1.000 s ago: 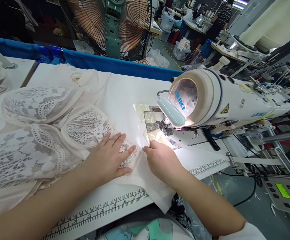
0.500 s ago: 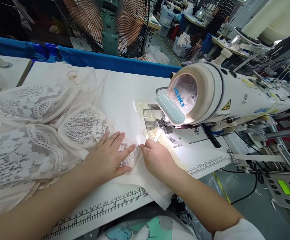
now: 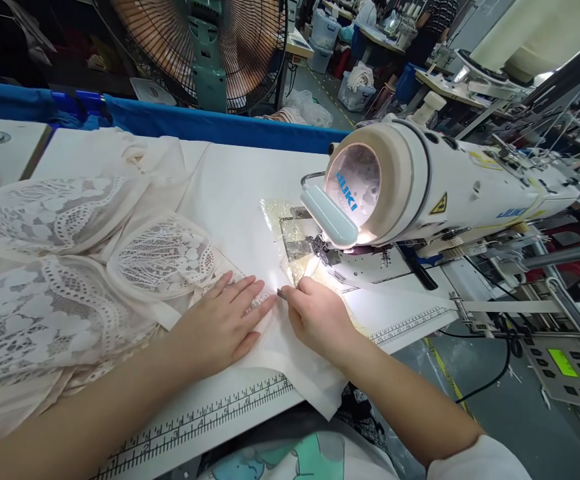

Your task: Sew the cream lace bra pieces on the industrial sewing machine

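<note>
Lace cups (image 3: pixel 163 257) joined into a cream garment lie spread over the left half of the white table (image 3: pixel 250 187). Their near end runs under the left hand (image 3: pixel 220 327), just short of the presser foot (image 3: pixel 320 252) of the Juki sewing machine (image 3: pixel 420 187). The left hand is flat, palm down and fingers spread, pressing the lace tip onto a plain cream panel (image 3: pixel 295 370) that hangs over the table edge across the printed ruler (image 3: pixel 205 417). The right hand (image 3: pixel 317 320) sits just beside it, almost fingertip to fingertip. Its thumb and forefinger are closed on a small metal tool (image 3: pixel 281 293), of which only the tip shows, so whether it is tweezers or snips is too small to tell. That tip touches the fabric at the seam line between the two hands. Judging by how it drapes and puckers, the lace is very light, limp and stretchy. Its open mesh would probably snag on a nail or a sharp point and distort if pulled on the bias. The moulded cups look a little stiffer and hold their dome. The plain panel seems smooth and apt to slide on the table. Flat pressure with the whole hand looks the safest hold. For any pinching, the bound edge or seam allowance near the tip should bear it better than the open pattern. A standing fan (image 3: pixel 205 47) is behind the table, and a control panel (image 3: pixel 563 363) with a green display sits low on the right.
</note>
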